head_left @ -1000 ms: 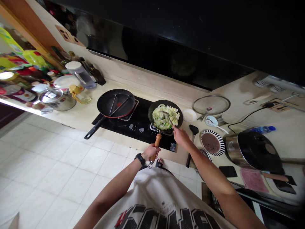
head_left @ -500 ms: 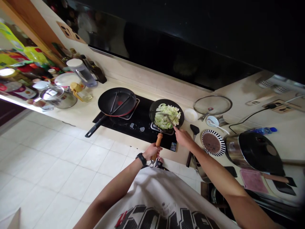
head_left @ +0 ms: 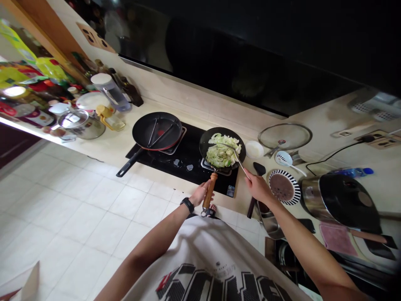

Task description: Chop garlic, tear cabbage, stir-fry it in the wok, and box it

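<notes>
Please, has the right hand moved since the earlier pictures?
Yes. The right hand has moved to the right, closer to the striped bowl, which stays in its place on the counter.

I have the left hand (head_left: 199,193) on the wooden handle (head_left: 210,192) at the wok's (head_left: 205,142) six o'clock; the right hand (head_left: 258,186) holds a utensil (head_left: 242,166) in chopped greens (head_left: 222,155). A frying pan (head_left: 140,130) sits at nine.

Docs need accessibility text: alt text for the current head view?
Left hand grips the wooden handle of a pan of chopped greens while the right hand works a metal utensil in it. A larger black pan sits on the cooktop beside it.
</notes>
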### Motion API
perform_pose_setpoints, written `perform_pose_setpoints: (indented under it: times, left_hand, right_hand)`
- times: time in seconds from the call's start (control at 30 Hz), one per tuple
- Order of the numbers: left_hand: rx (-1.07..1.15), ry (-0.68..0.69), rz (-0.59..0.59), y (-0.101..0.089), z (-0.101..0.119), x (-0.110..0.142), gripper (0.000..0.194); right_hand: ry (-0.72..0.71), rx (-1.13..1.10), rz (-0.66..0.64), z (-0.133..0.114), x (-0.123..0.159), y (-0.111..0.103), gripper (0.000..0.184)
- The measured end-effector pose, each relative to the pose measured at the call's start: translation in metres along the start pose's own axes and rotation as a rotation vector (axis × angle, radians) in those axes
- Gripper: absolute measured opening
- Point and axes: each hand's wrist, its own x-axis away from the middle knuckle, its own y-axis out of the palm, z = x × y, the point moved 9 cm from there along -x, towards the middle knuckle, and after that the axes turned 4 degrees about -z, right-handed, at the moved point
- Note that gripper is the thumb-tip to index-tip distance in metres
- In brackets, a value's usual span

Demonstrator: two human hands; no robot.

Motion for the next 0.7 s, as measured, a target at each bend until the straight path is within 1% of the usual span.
perform_pose_setpoints:
  times: [0.07, 0.13, 0.2, 0.23, 0.3, 0.37, 0.43, 0.47, 0.53, 0.57, 0.63, 0.7]
  left_hand:
    - [-0.049, 0.011, 0.136, -0.023, 0.014, -0.009, 0.052]
    - [-0.176, 0.008, 0.339, -0.054, 0.035, -0.018, 0.050]
    - [-0.331, -0.025, 0.553, -0.085, 0.060, -0.024, 0.050]
    - [-0.390, -0.045, 0.624, -0.097, 0.070, -0.027, 0.051]
    - [-0.491, -0.070, 0.714, -0.113, 0.086, -0.031, 0.051]
    - [-0.577, -0.050, 0.774, -0.124, 0.097, -0.031, 0.048]
    - [-0.800, 0.029, 0.793, -0.127, 0.110, -0.031, 0.052]
    - [-0.956, 0.075, 0.768, -0.125, 0.115, -0.034, 0.051]
    - [-1.265, 0.134, 0.667, -0.116, 0.121, -0.042, 0.044]
    - [-1.371, 0.130, 0.621, -0.114, 0.122, -0.047, 0.040]
    - [-1.438, 0.071, 0.587, -0.118, 0.125, -0.054, 0.040]
    - [-1.417, 0.005, 0.605, -0.122, 0.129, -0.055, 0.041]
  right_hand:
    - [0.033, -0.052, 0.015, 0.009, 0.004, 0.007, 0.053]
    - [0.065, -0.103, 0.020, 0.016, 0.009, 0.015, 0.052]
    - [0.089, -0.147, 0.025, 0.022, 0.014, 0.018, 0.052]
    - [0.101, -0.161, 0.028, 0.024, 0.017, 0.017, 0.052]
    - [0.119, -0.175, 0.028, 0.027, 0.021, 0.014, 0.051]
    - [0.129, -0.182, 0.027, 0.029, 0.024, 0.009, 0.050]
    - [0.137, -0.197, 0.032, 0.031, 0.027, 0.006, 0.050]
    - [0.144, -0.205, 0.037, 0.032, 0.028, 0.005, 0.050]
    - [0.162, -0.215, 0.041, 0.037, 0.030, 0.005, 0.051]
    - [0.170, -0.218, 0.038, 0.039, 0.031, 0.006, 0.051]
    - [0.179, -0.214, 0.028, 0.042, 0.032, 0.005, 0.051]
    - [0.179, -0.189, 0.028, 0.044, 0.033, 0.000, 0.051]
